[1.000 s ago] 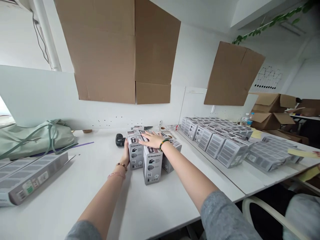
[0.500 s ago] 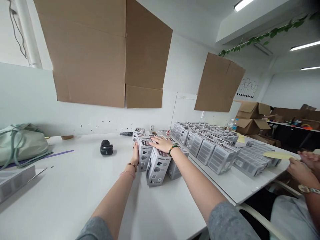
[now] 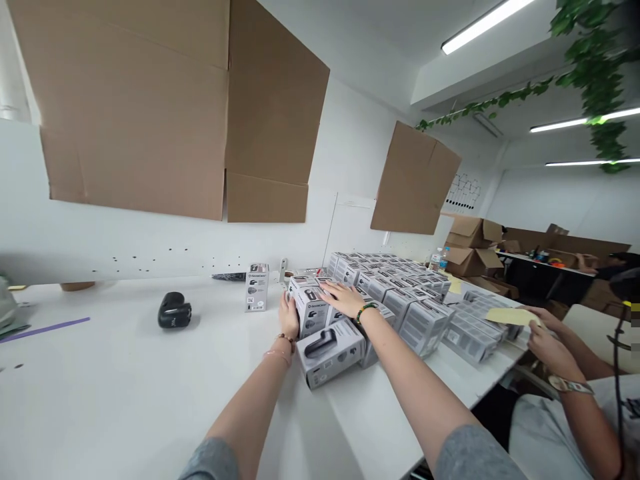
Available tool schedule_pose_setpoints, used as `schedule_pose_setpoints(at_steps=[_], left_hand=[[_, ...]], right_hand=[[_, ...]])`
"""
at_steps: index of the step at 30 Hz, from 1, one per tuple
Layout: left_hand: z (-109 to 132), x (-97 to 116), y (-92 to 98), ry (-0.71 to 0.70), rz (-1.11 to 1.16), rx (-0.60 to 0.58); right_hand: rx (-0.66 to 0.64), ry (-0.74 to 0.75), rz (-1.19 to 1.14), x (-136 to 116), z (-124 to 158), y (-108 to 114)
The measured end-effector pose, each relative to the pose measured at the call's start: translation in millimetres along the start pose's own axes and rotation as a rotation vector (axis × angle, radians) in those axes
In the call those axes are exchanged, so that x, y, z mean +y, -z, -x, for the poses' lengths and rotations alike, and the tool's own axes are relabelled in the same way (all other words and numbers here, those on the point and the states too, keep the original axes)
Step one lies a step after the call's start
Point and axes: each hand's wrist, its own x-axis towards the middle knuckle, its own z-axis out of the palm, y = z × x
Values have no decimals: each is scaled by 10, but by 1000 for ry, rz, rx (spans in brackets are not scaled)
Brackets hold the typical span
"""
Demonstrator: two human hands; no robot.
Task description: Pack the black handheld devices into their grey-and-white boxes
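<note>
My left hand [image 3: 289, 317] lies with its fingers flat along the left side of a standing white-and-grey SilverCrest product box [image 3: 312, 313]. Over the tops of the boxes beside it, my right hand [image 3: 345, 298] is spread, palm down. In front of both hands, another printed box [image 3: 331, 352] rests at a slant, a picture of a black device on its upward face. These cartons stand close against the large block of similar boxes [image 3: 395, 283] to the right. Apart at the back left, a single box [image 3: 257, 288] stands upright.
A black handheld device [image 3: 174, 311] sits on the white table [image 3: 150, 400] at left, near a purple strip [image 3: 47, 329]. At right, a co-worker's hands [image 3: 553, 340] hold a yellow sheet [image 3: 513, 316] beside flat-lying boxes [image 3: 470, 333]. Cardboard cartons [image 3: 473, 250] are stacked behind.
Both my hands have shifted right with the group of boxes, closer to the block. The front box has tipped from upright to slanted. One box stays behind at left; my view has turned right.
</note>
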Motion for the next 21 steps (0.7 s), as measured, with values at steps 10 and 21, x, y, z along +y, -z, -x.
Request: schedule_pose_setpoints(at_steps=[10,21], left_hand=[[857,503,259,-454,-498,-446],[1444,773,333,-347,-857,-678]], right_hand=[[129,79,-100,8,-30,-69],[355,-25,-172,435,493,489]])
